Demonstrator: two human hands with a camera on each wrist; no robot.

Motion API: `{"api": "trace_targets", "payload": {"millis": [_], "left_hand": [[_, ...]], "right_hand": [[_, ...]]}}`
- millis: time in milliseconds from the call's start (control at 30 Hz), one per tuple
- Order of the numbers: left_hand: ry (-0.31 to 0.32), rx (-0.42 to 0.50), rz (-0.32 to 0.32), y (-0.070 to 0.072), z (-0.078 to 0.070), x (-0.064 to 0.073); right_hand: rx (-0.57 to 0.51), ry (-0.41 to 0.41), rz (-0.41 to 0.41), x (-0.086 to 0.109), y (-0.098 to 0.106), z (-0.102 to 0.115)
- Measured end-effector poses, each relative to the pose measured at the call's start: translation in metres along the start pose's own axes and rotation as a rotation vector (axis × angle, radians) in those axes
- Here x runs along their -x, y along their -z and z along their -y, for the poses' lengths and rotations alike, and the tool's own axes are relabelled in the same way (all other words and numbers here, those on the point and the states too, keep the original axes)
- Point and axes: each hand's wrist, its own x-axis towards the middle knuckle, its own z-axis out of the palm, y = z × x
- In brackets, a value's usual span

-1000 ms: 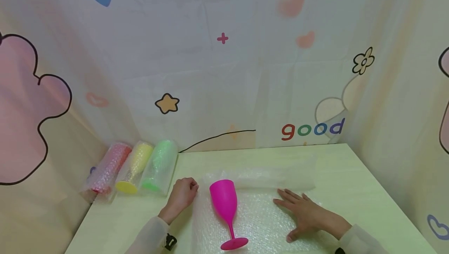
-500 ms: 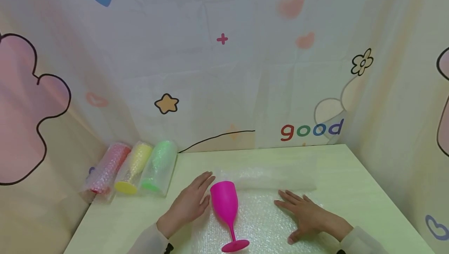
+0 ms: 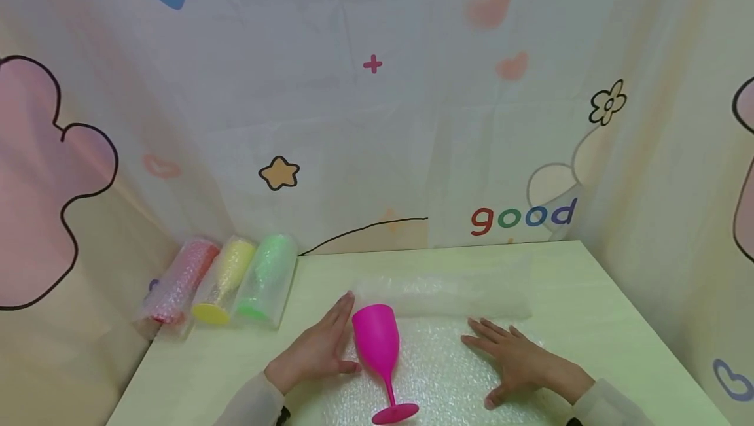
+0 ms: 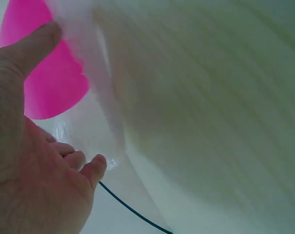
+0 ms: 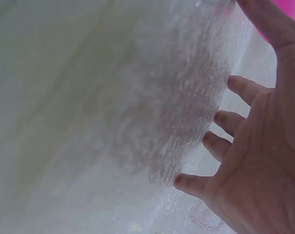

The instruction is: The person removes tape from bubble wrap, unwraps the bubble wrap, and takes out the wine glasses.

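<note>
A bright pink goblet (image 3: 377,337) lies on its side on a sheet of bubble wrap (image 3: 442,360), its bowl pointing away and its foot toward me. Just left of the bowl is my left hand (image 3: 315,351), fingers straight and thumb spread, at the wrap's left edge. In the left wrist view the thumb overlaps the pink bowl (image 4: 54,87). My right hand (image 3: 521,364) rests with spread fingers on the right part of the wrap. Its fingertips meet the bubbled surface in the right wrist view. Neither hand grips anything.
At the back left lie three bubble-wrapped goblets: a red one (image 3: 182,282), a yellow one (image 3: 226,279) and a green one (image 3: 268,282). A rolled or folded far end of the wrap (image 3: 442,295) lies beyond the pink goblet. A printed curtain (image 3: 377,118) encloses the table (image 3: 589,321).
My left hand has uncurled at the wrap's left edge and moved right, beside the goblet, its thumb now spread out. The right hand and the goblet stay about where they were.
</note>
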Motion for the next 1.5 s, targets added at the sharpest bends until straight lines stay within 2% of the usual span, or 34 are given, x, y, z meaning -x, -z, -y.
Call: {"api": "trace_targets", "payload": {"millis": [300, 467, 600, 800, 933, 1033, 1333, 1500], "left_hand": [[0.064, 0.075, 0.132, -0.003, 0.004, 0.001], [0.084, 0.077, 0.211, -0.004, 0.002, 0.002], [0.065, 0.051, 0.215, -0.006, 0.002, 0.003], [0.067, 0.060, 0.232, -0.005, 0.001, 0.006], [0.084, 0.050, 0.250, -0.006, -0.002, 0.008], [0.095, 0.046, 0.260, -0.005, -0.005, 0.009], [0.098, 0.022, 0.284, -0.004, -0.010, 0.013], [0.071, 0.015, 0.283, -0.004, -0.009, 0.014]], "right_hand": [[0.010, 0.003, -0.001, 0.002, -0.001, -0.004], [0.020, 0.017, -0.001, 0.006, 0.001, -0.003], [-0.002, 0.015, -0.001, 0.011, 0.002, -0.001], [0.047, 0.075, -0.075, 0.019, -0.002, -0.004], [0.102, 0.037, -0.059, 0.023, -0.002, -0.007], [0.104, 0.005, -0.035, 0.025, 0.001, -0.008], [-0.024, -0.052, -0.053, 0.030, 0.002, -0.011], [0.006, -0.080, -0.052, 0.033, 0.005, -0.011]]}}
